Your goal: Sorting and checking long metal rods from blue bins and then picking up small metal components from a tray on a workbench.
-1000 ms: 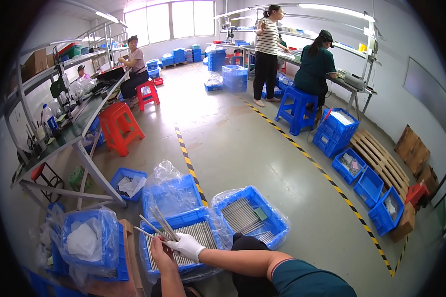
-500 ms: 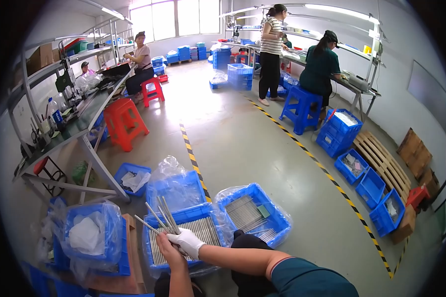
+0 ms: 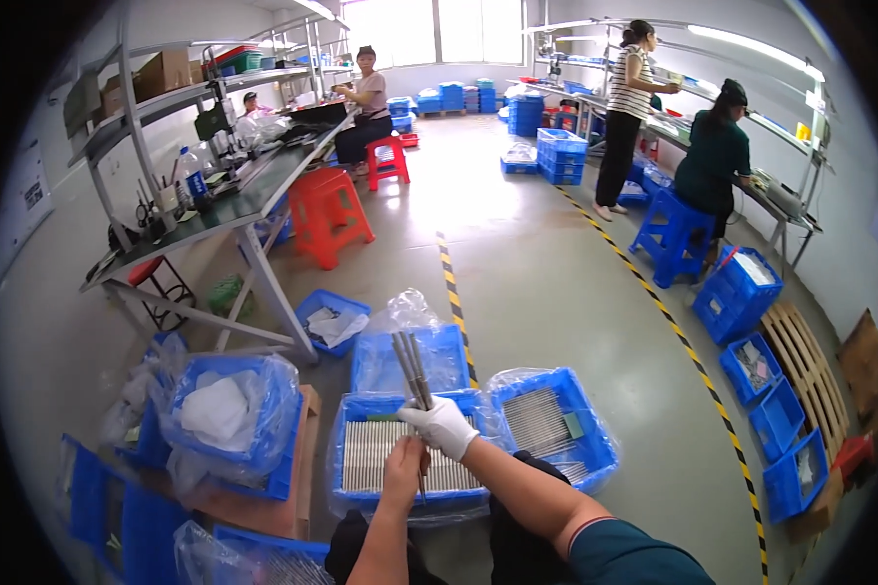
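Note:
My right hand [image 3: 441, 429], in a white glove, is wrapped round a bundle of thin metal rods [image 3: 413, 369], which stands nearly upright and fans slightly at the top. Just below it, my bare left hand [image 3: 403, 475] closes round the lower part of the same bundle. Rod ends poke out beneath the fingers. Both hands are over a plastic-lined blue bin [image 3: 458, 499], where more metal rods [image 3: 364, 453] lie side by side in a row.
To the right, another lined blue bin [image 3: 600, 444] holds rods and a small green piece. Behind stands a blue bin with clear plastic [image 3: 429, 356]. A stacked bin with white bags [image 3: 229, 414] is at left. Workbenches, stools and several people are farther off.
The rod bundle has swung from leaning left to nearly upright. My left hand has closed round its lower part. The whole view has shifted, with the scene now farther right.

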Demonstrator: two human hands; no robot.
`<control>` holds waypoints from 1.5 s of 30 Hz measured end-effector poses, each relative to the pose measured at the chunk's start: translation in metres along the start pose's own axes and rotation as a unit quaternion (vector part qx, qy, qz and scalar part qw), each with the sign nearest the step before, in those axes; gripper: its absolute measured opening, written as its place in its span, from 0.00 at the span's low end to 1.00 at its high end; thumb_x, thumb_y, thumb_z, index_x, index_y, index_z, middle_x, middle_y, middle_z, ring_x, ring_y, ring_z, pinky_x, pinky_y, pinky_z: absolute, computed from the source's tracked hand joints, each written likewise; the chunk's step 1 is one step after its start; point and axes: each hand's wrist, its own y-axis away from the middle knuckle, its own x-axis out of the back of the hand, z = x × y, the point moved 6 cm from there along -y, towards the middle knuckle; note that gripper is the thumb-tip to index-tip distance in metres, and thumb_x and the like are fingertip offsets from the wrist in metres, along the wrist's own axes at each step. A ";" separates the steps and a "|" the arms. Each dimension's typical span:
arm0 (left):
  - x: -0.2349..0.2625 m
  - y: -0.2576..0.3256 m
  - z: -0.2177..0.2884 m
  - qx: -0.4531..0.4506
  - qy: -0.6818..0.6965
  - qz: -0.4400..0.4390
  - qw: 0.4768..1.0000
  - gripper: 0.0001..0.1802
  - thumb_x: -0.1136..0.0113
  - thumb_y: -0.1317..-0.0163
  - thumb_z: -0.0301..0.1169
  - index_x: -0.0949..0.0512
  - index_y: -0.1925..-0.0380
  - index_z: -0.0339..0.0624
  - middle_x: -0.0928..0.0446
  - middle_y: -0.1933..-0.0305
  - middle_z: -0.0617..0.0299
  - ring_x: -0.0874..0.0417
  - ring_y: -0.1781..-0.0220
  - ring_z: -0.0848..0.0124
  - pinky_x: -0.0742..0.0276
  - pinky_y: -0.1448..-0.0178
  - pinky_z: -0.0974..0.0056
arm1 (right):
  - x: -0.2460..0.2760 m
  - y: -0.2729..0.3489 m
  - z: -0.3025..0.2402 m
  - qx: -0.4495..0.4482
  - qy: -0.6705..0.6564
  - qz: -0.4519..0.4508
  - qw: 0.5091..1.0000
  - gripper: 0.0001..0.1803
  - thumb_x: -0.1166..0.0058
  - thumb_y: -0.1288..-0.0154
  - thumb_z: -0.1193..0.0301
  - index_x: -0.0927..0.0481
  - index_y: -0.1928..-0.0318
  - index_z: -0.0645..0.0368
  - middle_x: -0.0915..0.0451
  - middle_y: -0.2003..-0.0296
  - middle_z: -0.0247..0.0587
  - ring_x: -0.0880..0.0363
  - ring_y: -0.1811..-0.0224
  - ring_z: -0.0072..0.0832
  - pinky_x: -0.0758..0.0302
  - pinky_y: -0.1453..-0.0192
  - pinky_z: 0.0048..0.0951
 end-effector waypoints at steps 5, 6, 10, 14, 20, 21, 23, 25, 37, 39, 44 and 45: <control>-0.033 0.024 -0.029 0.052 -0.035 -0.126 0.990 0.16 0.58 0.33 0.40 0.33 0.77 0.44 0.35 0.83 0.65 0.34 0.81 0.75 0.38 0.75 0.70 | 0.069 -0.039 -0.005 0.132 -0.034 0.161 0.977 0.12 0.41 0.45 0.65 0.24 0.70 0.60 0.29 0.80 0.28 0.34 0.79 0.18 0.36 0.76 0.24; -0.037 0.027 -0.025 0.081 -0.016 -0.138 0.987 0.16 0.58 0.34 0.40 0.33 0.77 0.44 0.35 0.83 0.65 0.35 0.81 0.75 0.38 0.75 0.70 | 0.100 -0.050 -0.006 0.138 -0.067 0.199 0.968 0.12 0.39 0.46 0.65 0.25 0.72 0.60 0.30 0.81 0.28 0.35 0.81 0.18 0.37 0.77 0.24; 0.018 0.008 -0.024 0.115 0.061 0.040 0.991 0.19 0.58 0.34 0.44 0.34 0.79 0.45 0.36 0.85 0.66 0.36 0.85 0.77 0.43 0.81 0.72 | 0.134 -0.044 -0.021 0.144 -0.138 0.254 0.946 0.11 0.41 0.44 0.67 0.28 0.75 0.58 0.30 0.84 0.30 0.36 0.84 0.16 0.39 0.81 0.24; 0.019 -0.005 -0.005 0.098 0.125 0.076 0.984 0.13 0.61 0.30 0.42 0.35 0.67 0.45 0.24 0.70 0.56 0.29 0.84 0.74 0.30 0.81 0.69 | 0.094 -0.021 -0.021 0.176 0.168 0.242 0.939 0.12 0.39 0.45 0.66 0.23 0.70 0.64 0.24 0.78 0.32 0.31 0.77 0.17 0.31 0.71 0.25; 0.009 -0.015 -0.063 0.256 0.419 0.079 0.868 0.16 0.61 0.31 0.45 0.33 0.64 0.45 0.27 0.54 0.42 0.23 0.52 0.52 0.24 0.50 0.47 | 0.006 0.032 -0.023 0.462 0.333 0.098 0.816 0.09 0.39 0.52 0.70 0.19 0.67 0.52 0.21 0.75 0.43 0.21 0.74 0.41 0.25 0.72 0.33; 0.017 -0.020 -0.067 0.239 0.486 0.057 0.839 0.18 0.60 0.31 0.46 0.31 0.65 0.43 0.27 0.55 0.43 0.23 0.54 0.53 0.25 0.48 0.47 | -0.010 0.045 -0.029 0.483 0.356 0.030 0.800 0.08 0.40 0.51 0.69 0.20 0.68 0.51 0.22 0.77 0.41 0.22 0.75 0.39 0.26 0.74 0.33; 0.046 -0.036 -0.091 0.217 0.594 -0.041 0.774 0.24 0.61 0.33 0.50 0.28 0.69 0.40 0.26 0.59 0.46 0.23 0.57 0.56 0.29 0.44 0.47 | -0.025 0.056 -0.017 0.508 0.430 -0.036 0.745 0.07 0.43 0.51 0.67 0.22 0.69 0.50 0.25 0.81 0.38 0.23 0.79 0.36 0.28 0.77 0.33; 0.061 -0.041 -0.079 0.268 0.610 -0.025 0.745 0.26 0.62 0.32 0.50 0.29 0.76 0.39 0.34 0.77 0.56 0.32 0.74 0.67 0.31 0.66 0.62 | -0.030 0.066 -0.007 0.520 0.483 -0.101 0.698 0.11 0.45 0.50 0.67 0.24 0.63 0.49 0.28 0.84 0.36 0.26 0.83 0.36 0.31 0.81 0.36; 0.117 -0.152 0.020 0.043 0.170 0.177 0.968 0.13 0.47 0.39 0.46 0.28 0.74 0.52 0.33 0.79 0.73 0.35 0.78 0.78 0.38 0.74 0.65 | 0.079 0.028 -0.070 0.417 0.434 0.113 0.790 0.04 0.43 0.47 0.75 0.19 0.68 0.57 0.21 0.71 0.45 0.21 0.70 0.36 0.26 0.66 0.31; 0.093 -0.160 -0.001 0.048 0.063 0.205 0.976 0.18 0.50 0.36 0.48 0.28 0.75 0.46 0.34 0.79 0.69 0.35 0.79 0.77 0.36 0.75 0.71 | 0.103 0.016 -0.066 0.335 0.323 0.199 0.863 0.10 0.37 0.47 0.67 0.21 0.69 0.59 0.27 0.81 0.42 0.30 0.81 0.27 0.30 0.72 0.27; 0.073 -0.165 -0.088 0.053 -0.142 0.117 0.982 0.22 0.54 0.36 0.54 0.29 0.74 0.47 0.34 0.77 0.69 0.34 0.76 0.78 0.36 0.74 0.72 | 0.126 0.014 -0.045 0.185 0.125 0.222 0.949 0.08 0.37 0.45 0.69 0.22 0.70 0.60 0.30 0.80 0.23 0.37 0.76 0.12 0.36 0.71 0.18; 0.092 -0.167 -0.107 0.025 -0.243 0.095 0.965 0.23 0.54 0.36 0.53 0.29 0.75 0.45 0.34 0.79 0.68 0.34 0.78 0.78 0.35 0.74 0.71 | 0.116 0.016 -0.047 0.167 0.095 0.209 0.959 0.08 0.38 0.44 0.69 0.22 0.70 0.60 0.30 0.80 0.23 0.37 0.76 0.12 0.36 0.71 0.18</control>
